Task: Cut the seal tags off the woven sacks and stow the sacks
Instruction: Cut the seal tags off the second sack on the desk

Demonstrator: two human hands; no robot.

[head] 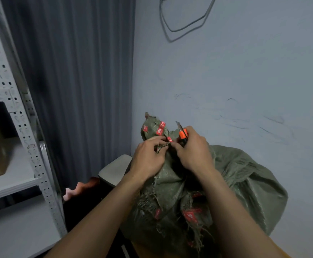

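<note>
So you've got the green woven sack (245, 174) heaped in the corner against the wall, right in front of you, with its bunched neck pulled up between your hands. Your left hand (149, 155) pinches the frayed edge of the neck just beside a red seal tag (170, 139). I'd guess that's to pull the weave taut so the blade has something firm to bite.

Your right hand (194, 151) is wrapped around the orange utility knife (182, 133), blade out and pointing up, away from the left hand. That's sensible, since the two hands nearly touch. More upper tags (161, 128) sit higher on the neck and some lower tags (190, 214) sit on the front folds, so plenty looks left to cut.

Hard to tell:
- How the tag is fastened, because your right hand covers most of the handle and the spot beneath it.
- What the tags say, because the print is blurred.
- What the sack rests on, because it's cut off at the bottom edge.
- What's on the metal rack (21, 116) on the left, which is half out of view.
</note>
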